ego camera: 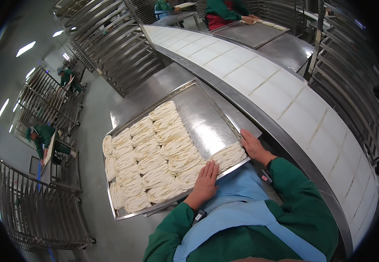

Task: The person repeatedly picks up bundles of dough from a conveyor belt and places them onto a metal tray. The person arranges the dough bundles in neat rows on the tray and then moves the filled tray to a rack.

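A rectangular metal tray (206, 114) with a raised rim lies before me, tilted in my view. Bundles of pale noodle strands (150, 154) fill its left and middle in close rows. At the near right corner lies another noodle bundle (228, 158), placed crosswise to the tray's right rim. My left hand (206, 181) rests flat over the near rim, fingertips touching noodles at this bundle's left end. At its right end, my right hand (253, 145) is against the tray's right rim with fingers extended; its palm side is hidden. Neither hand visibly grips anything.
A steel table (163, 86) carries the tray. To the right curves a white conveyor belt (242, 68) with crosswise slats. Tall metal racks (110, 42) stand ahead, with more at left and right. Across the belt, a person's hands (250, 19) touch noodles on another tray; other people work at left.
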Demonstrator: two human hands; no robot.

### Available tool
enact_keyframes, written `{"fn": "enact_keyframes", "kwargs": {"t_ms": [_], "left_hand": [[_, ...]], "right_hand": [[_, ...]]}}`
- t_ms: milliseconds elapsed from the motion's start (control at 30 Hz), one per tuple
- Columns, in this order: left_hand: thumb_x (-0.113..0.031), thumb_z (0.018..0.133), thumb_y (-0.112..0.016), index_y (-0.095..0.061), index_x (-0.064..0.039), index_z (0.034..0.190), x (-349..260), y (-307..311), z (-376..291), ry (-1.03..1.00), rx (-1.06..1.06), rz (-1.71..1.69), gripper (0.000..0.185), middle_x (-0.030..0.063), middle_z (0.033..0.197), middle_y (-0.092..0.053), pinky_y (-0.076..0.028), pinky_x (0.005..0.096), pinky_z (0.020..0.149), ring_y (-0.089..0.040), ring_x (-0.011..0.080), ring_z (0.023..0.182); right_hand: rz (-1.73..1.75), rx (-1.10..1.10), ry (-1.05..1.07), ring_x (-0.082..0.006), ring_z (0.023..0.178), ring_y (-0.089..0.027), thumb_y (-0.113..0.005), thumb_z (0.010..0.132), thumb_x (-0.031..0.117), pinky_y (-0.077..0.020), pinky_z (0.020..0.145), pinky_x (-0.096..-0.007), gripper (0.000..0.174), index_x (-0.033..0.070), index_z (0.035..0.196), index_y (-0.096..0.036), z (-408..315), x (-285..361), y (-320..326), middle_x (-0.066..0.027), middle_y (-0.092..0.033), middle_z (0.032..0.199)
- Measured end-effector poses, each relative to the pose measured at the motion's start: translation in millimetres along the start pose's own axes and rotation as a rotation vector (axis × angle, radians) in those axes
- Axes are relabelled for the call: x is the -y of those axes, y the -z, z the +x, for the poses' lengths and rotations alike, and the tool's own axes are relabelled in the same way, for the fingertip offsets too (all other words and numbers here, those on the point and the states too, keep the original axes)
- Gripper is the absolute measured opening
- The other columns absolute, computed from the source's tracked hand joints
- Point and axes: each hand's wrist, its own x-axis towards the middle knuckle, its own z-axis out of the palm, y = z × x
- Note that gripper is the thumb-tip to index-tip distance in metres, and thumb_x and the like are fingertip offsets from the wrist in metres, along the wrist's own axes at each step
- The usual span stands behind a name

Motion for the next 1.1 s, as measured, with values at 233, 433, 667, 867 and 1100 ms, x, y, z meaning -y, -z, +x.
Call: {"fn": "enact_keyframes", "kwargs": {"t_ms": [233, 433, 667, 867, 1100], "left_hand": [[-0.017, 0.081, -0.069, -0.027, 0.000, 0.154, 2, -7, 1, -0.021, -0.079, 0.012, 0.086, 0.0218, 0.161, -0.027, -0.021, 0.0460, 0.122, -0.026, 0.0360, 0.150], [-0.010, 0.085, -0.059, -0.030, 0.002, 0.153, 0, -10, 0, 0.055, -0.201, -0.004, 0.075, 0.0228, 0.158, -0.032, -0.022, 0.0465, 0.121, -0.029, 0.0356, 0.149], [-0.008, 0.087, -0.052, -0.034, 0.006, 0.149, 3, -15, -2, 0.017, -0.249, -0.004, 0.066, 0.0249, 0.156, -0.035, -0.024, 0.0463, 0.121, -0.033, 0.0366, 0.147], [-0.008, 0.085, -0.055, -0.035, 0.006, 0.148, 6, -16, -2, -0.001, -0.278, 0.011, 0.067, 0.0256, 0.154, -0.038, -0.026, 0.0461, 0.120, -0.035, 0.0374, 0.145], [-0.008, 0.084, -0.059, -0.032, 0.005, 0.150, 9, -24, -3, 0.034, -0.286, 0.017, 0.074, 0.0241, 0.156, -0.035, -0.025, 0.0457, 0.121, -0.033, 0.0354, 0.147]], "right_hand": [[-0.030, -0.002, -0.039, -0.0429, 0.133, -0.046, -0.052, 0.100, 0.024, -0.0376, 0.113, -0.0423, 0.054, -0.005, 0.144, -0.041, 2, 2, -2, -0.0285, -0.048, 0.143], [-0.064, 0.072, -0.053, -0.0421, 0.137, -0.042, -0.050, 0.101, 0.025, -0.0337, 0.116, -0.0416, 0.057, -0.005, 0.148, -0.037, 5, 1, 0, -0.0292, -0.044, 0.147], [-0.099, 0.052, -0.039, -0.0421, 0.131, -0.048, -0.052, 0.100, 0.023, -0.0396, 0.110, -0.0421, 0.053, -0.003, 0.145, -0.040, 6, 2, -1, -0.0267, -0.049, 0.142], [-0.083, 0.027, -0.117, -0.0412, 0.123, -0.055, -0.053, 0.099, 0.017, -0.0427, 0.107, -0.0415, 0.048, -0.002, 0.142, -0.046, 13, -9, -6, -0.0256, -0.056, 0.134], [0.035, 0.046, -0.066, -0.0369, 0.133, -0.049, -0.056, 0.099, 0.016, -0.0373, 0.112, -0.0398, 0.053, -0.004, 0.146, -0.042, 13, -15, -7, -0.0245, -0.051, 0.142]]}}
